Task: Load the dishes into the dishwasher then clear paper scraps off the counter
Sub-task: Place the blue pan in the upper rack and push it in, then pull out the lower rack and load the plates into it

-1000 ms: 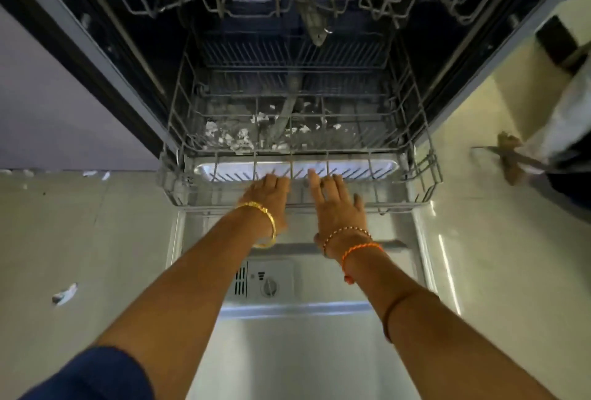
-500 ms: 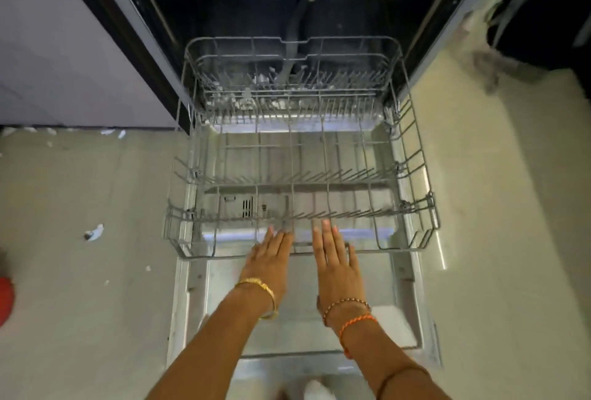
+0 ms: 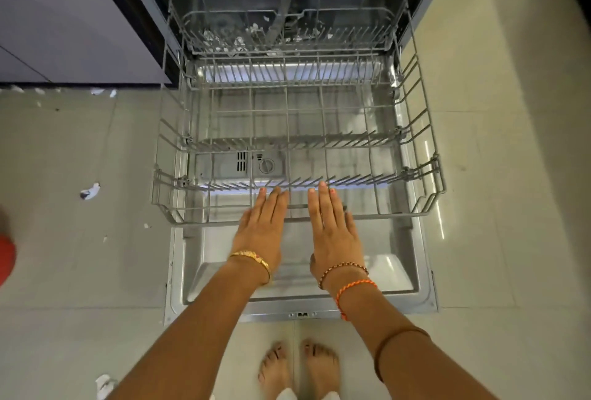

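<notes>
The dishwasher's grey wire lower rack (image 3: 425,195) stands pulled out over the lowered door (image 3: 399,275), with no dishes in it. My left hand (image 3: 262,227) and my right hand (image 3: 332,230) lie side by side with straight fingers over the rack's front rim, fingertips reaching just past it. Neither hand holds anything. White paper scraps (image 3: 238,43) lie on the tub floor under the rack's back end. No dishes are in view.
More paper scraps lie on the tiled floor at the left (image 3: 90,191), near the cabinet base (image 3: 96,91) and by my left arm (image 3: 104,385). My bare feet (image 3: 299,364) stand at the door's front edge. A red object (image 3: 6,259) shows at the left edge.
The lower rack has slid out of the tub onto the open door, my hands drawing back with its front rim. My view has tilted down, so the upper rack has left the frame.
</notes>
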### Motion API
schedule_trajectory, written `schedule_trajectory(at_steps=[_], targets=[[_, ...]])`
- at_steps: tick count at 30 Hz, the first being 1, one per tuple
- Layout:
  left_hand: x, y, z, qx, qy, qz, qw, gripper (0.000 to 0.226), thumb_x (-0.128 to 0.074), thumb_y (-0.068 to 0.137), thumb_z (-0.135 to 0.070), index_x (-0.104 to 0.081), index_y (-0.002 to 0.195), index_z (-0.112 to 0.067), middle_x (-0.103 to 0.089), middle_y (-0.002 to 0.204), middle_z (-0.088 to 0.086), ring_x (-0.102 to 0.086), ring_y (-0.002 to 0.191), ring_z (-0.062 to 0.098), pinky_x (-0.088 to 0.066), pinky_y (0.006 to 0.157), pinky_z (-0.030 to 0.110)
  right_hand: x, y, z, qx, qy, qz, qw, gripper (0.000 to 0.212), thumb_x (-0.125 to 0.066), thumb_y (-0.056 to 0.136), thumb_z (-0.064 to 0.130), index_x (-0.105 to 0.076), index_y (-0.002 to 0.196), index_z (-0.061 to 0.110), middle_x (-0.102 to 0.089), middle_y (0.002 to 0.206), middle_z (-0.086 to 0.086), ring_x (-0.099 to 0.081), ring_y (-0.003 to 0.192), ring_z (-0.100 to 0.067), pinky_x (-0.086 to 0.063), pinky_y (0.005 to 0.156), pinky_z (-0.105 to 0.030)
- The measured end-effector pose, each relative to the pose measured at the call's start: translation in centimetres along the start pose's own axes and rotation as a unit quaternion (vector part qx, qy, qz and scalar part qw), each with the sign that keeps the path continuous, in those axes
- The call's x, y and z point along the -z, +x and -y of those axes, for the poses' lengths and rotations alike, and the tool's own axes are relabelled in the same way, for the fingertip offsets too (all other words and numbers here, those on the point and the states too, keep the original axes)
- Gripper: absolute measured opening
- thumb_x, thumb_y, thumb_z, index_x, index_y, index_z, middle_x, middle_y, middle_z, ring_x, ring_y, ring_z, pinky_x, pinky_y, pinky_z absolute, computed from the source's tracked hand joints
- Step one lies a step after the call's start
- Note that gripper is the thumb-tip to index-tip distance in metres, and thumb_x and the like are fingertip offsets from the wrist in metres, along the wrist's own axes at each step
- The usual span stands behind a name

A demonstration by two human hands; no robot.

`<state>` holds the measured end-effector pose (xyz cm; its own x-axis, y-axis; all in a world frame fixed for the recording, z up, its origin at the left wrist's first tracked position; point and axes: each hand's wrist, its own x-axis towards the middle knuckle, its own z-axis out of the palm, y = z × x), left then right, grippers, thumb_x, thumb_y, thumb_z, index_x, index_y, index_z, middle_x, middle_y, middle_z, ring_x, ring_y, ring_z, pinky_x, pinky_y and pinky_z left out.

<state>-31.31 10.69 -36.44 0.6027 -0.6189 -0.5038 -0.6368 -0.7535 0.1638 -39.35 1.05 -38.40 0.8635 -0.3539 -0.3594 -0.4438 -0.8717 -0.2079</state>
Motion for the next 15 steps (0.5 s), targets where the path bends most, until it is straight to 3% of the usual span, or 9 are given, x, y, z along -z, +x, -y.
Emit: schedule_trajectory(at_steps=[1, 3, 5, 6, 8, 10, 12, 15], targets=[[0.3, -0.1, 0.2, -0.004, 0.009, 0.002, 1.000, 0.085, -0.035, 0.085, 0.008, 0.021, 0.143, -0.016, 0.023, 0.153, 0.000, 0.021, 0.141, 0.021, 0.003, 0.116, 0.037, 0.7, -0.1, -0.2, 0.005, 0.017, 0.008, 1.000, 0.100, -0.054, 0.086, 0.010, 0.032, 0.136, 0.018, 0.038, 0.143, 0.003, 0.025, 0.139, -0.017, -0.005, 0.119, -0.036], [1.1, -0.6, 0.4, -0.003, 0.030, -0.021, 0.999, 0.084, -0.035, 0.086, 0.008, 0.018, 0.144, -0.019, 0.018, 0.155, -0.001, 0.019, 0.142, 0.020, 0.003, 0.116, 0.039, 2.3, -0.5, -0.4, 0.020, 0.089, -0.055, 0.994, 0.082, -0.049, 0.082, 0.000, -0.003, 0.148, 0.020, 0.001, 0.157, -0.001, -0.011, 0.144, -0.018, -0.023, 0.114, -0.039], [2.2, -1.7, 0.5, 0.033, 0.006, -0.083, 0.996, 0.078, -0.038, 0.088, 0.003, 0.009, 0.147, -0.020, 0.004, 0.157, -0.002, 0.010, 0.144, 0.020, -0.004, 0.117, 0.036, 3.9, -1.1, -0.7, 0.018, 0.190, -0.237, 0.953, 0.064, -0.048, 0.071, -0.006, -0.047, 0.129, 0.022, -0.048, 0.136, -0.010, -0.053, 0.116, -0.020, -0.044, 0.091, -0.034], [3.1, -2.6, 0.3, 0.048, -0.023, -0.113, 0.992, 0.072, -0.039, 0.090, -0.001, 0.000, 0.147, -0.020, -0.006, 0.156, -0.001, 0.001, 0.145, 0.020, -0.010, 0.117, 0.034, 5.0, -1.5, -1.1, 0.011, 0.244, -0.317, 0.916, 0.054, -0.049, 0.068, -0.005, -0.054, 0.114, 0.022, -0.058, 0.120, -0.011, -0.059, 0.098, -0.018, -0.046, 0.080, -0.022], [5.3, -4.6, 0.3, 0.045, -0.072, -0.161, 0.983, 0.057, -0.042, 0.091, -0.004, -0.026, 0.144, -0.018, -0.036, 0.145, 0.005, -0.029, 0.138, 0.023, -0.030, 0.110, 0.036, 7.9, -2.3, -1.1, -0.019, 0.338, -0.391, 0.856, 0.034, -0.052, 0.070, -0.003, -0.057, 0.099, 0.014, -0.055, 0.104, -0.010, -0.056, 0.073, -0.007, -0.041, 0.064, -0.003], [8.9, -6.8, 0.1, 0.005, -0.117, -0.235, 0.965, 0.041, -0.050, 0.084, -0.001, -0.057, 0.122, -0.012, -0.065, 0.113, 0.013, -0.061, 0.105, 0.032, -0.052, 0.083, 0.043, 12.1, -3.6, -0.4, -0.042, 0.405, -0.406, 0.818, 0.025, -0.058, 0.073, -0.001, -0.057, 0.094, 0.011, -0.053, 0.099, -0.009, -0.051, 0.062, 0.000, -0.042, 0.052, -0.006], [13.4, -9.8, -0.2, -0.002, -0.166, -0.276, 0.947, 0.031, -0.050, 0.077, -0.004, -0.067, 0.103, -0.007, -0.070, 0.090, 0.017, -0.068, 0.078, 0.036, -0.057, 0.062, 0.044, 17.4, -5.5, 1.0, -0.031, 0.447, -0.414, 0.792, 0.017, -0.058, 0.077, 0.013, -0.055, 0.093, 0.016, -0.055, 0.090, -0.006, -0.049, 0.057, 0.000, -0.041, 0.048, -0.010], [20.4, -14.1, -0.8, 0.002, -0.213, -0.290, 0.933, 0.036, -0.040, 0.081, -0.013, -0.067, 0.102, -0.002, -0.069, 0.096, 0.020, -0.065, 0.084, 0.038, -0.055, 0.072, 0.048, 25.0, -8.4, 4.4, 0.003, 0.491, -0.374, 0.787, 0.021, -0.047, 0.080, 0.033, -0.059, 0.083, 0.015, -0.052, 0.069, 0.009, -0.050, 0.056, 0.001, -0.039, 0.050, -0.009]])
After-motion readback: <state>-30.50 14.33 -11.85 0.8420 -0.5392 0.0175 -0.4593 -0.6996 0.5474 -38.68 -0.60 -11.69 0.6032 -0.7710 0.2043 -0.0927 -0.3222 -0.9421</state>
